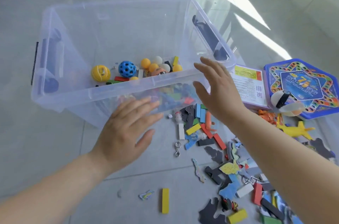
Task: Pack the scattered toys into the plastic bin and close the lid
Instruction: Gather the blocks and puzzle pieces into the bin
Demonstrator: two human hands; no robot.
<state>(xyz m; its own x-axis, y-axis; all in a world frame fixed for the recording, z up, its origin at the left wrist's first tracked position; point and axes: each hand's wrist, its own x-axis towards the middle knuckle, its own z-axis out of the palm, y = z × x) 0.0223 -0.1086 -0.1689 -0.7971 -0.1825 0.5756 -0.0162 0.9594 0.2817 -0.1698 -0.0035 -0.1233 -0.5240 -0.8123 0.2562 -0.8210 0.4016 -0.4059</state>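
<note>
A clear plastic bin (55, 14) stands open on the floor, with no lid in view. Inside lie a yellow ball (100, 73), a blue holed ball (127, 69), several orange and white ping-pong balls (145, 62) and small blocks. My left hand (126, 132) hovers flat, fingers apart, against the bin's near wall, holding nothing. My right hand (218, 91) is spread above the bin's near right corner, also empty. Scattered toys lie on the floor to the right: coloured blocks (192, 129), puzzle pieces (229, 167), a yellow plane (295, 129), a yellow block (165, 200).
A blue hexagonal game board box (300, 75) and a purple leaflet box (247, 84) lie right of the bin. A black-and-white ball toy (280, 99) rests on the board. A metal ring hook (177, 148) and a die (170, 116) lie near the bin. The floor is glossy tile.
</note>
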